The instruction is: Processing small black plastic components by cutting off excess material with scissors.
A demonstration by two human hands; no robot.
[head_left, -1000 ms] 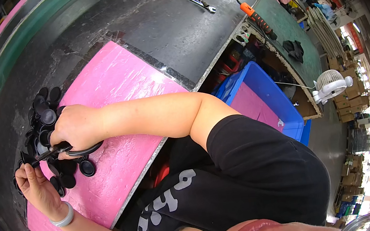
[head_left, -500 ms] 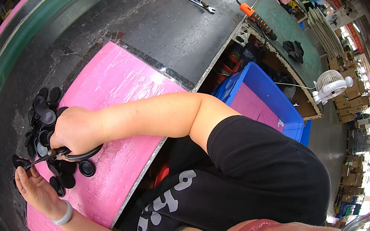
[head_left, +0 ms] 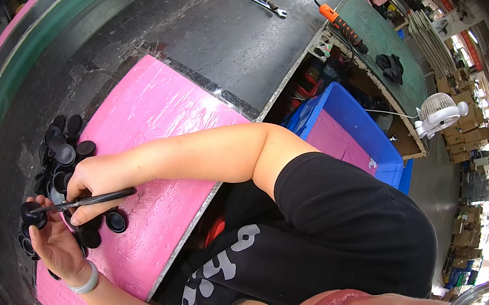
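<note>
Right hand (head_left: 89, 186) fingers curled around slim black tool (head_left: 87, 201), tip at black round cap (head_left: 31, 212) pinched by left hand (head_left: 53, 239) fingertips. Cap pile (head_left: 59, 155) just beyond right knuckles; loose caps (head_left: 108, 223) under tool on pink mat (head_left: 153, 115).

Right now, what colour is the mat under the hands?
Bright pink: the mat lies on a black bench top; seen in the head view, the only one.

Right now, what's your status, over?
Left hand holds a black cap. Right hand grips scissors, tips at that cap. Loose caps piled close on pink mat.
</note>
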